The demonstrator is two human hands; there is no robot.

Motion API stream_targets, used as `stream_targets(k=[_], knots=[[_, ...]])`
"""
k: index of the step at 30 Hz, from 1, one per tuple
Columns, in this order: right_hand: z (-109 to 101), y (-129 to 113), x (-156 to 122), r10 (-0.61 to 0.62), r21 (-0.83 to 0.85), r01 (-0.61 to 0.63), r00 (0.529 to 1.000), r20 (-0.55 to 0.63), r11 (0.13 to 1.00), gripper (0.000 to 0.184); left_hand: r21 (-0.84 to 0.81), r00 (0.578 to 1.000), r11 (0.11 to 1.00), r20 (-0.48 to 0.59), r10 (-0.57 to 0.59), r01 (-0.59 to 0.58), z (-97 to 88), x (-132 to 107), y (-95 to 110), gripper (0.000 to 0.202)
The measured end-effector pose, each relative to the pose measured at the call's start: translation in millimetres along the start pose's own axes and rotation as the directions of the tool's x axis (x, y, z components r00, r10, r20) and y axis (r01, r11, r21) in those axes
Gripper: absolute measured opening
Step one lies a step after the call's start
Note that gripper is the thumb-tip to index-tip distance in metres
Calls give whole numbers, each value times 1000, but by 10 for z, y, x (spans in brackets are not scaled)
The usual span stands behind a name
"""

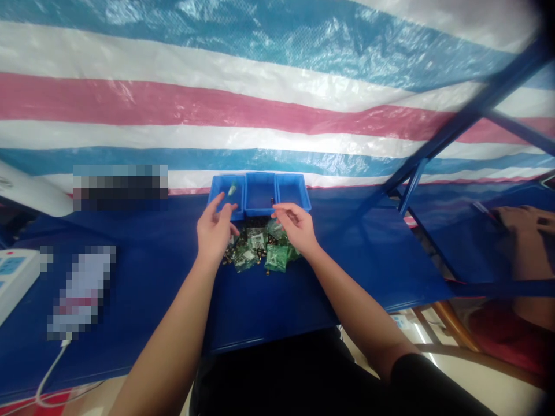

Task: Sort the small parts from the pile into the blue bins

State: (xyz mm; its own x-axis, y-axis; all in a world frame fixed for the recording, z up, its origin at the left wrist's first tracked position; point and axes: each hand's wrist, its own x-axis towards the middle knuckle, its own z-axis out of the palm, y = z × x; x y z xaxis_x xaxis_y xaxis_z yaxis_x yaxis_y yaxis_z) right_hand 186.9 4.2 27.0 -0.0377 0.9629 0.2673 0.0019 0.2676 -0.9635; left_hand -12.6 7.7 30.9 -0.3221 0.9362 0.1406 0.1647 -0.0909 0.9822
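Observation:
My left hand (pixel 215 230) is over the front of the left blue bin (pixel 214 188), fingers spread and holding nothing. Just beyond its fingertips shows a small green packet (pixel 233 189); whether it lies in the bin or is in the air I cannot tell. My right hand (pixel 298 228) is at the front edge of the middle blue bin (pixel 260 175), thumb and fingers pinched together. A tiny black part (pixel 273 201) appears right by those fingertips; what they grip is too small to make out. Below both hands lies a pile of green plastic packets (pixel 276 257) and small dark and brassy parts.
A right blue bin (pixel 307 196) adjoins the middle one. On the left lie a blurred-out phone (pixel 82 292) with a white cable (pixel 47 375) and a white power strip (pixel 17 277). A blue metal frame (pixel 416 179) stands at right, with another person's hand (pixel 520 219) beyond it.

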Motion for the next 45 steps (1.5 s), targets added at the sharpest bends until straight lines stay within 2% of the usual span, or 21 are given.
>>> stream_targets(k=[4,12,19,22,25,28,33,36,39,41,45], knots=[[-6,8,-2,18,-49,-17,1000,15,999,24,145,997,989,-72,11,-1,-86,51,-42,33],[-68,46,31,-18,-300,-2,998,-65,954,26,277,999,960,-28,40,-31,-63,7,-34,30],[-185,6,71,-28,-611,22,1000,-1,791,20,288,995,952,32,99,-104,-53,-3,-68,28],[-180,-27,39,-12,-720,27,1000,26,693,23,274,992,953,43,120,-127,-48,-12,-65,27],[-164,-19,0,13,-797,24,999,40,604,30,271,991,954,47,122,-130,-40,-16,-66,26],[-163,12,-17,42,-816,6,998,38,578,37,268,991,954,61,119,-131,-28,-26,-67,26],[-161,-6,-14,61,-795,-23,998,18,607,34,275,990,953,96,106,-129,-8,-53,-57,27],[-140,-37,-6,0,-710,28,999,39,703,28,268,988,956,120,92,-122,1,-69,-50,27],[-104,-31,9,-31,-511,53,998,52,858,26,247,980,958,164,110,-149,15,-92,-40,28],[-75,-9,25,-30,-344,32,999,10,939,28,233,970,957,206,127,-174,29,-112,-36,28],[-33,29,67,-4,-62,-2,995,-100,998,41,184,959,965,247,141,-189,62,-147,-46,30]])
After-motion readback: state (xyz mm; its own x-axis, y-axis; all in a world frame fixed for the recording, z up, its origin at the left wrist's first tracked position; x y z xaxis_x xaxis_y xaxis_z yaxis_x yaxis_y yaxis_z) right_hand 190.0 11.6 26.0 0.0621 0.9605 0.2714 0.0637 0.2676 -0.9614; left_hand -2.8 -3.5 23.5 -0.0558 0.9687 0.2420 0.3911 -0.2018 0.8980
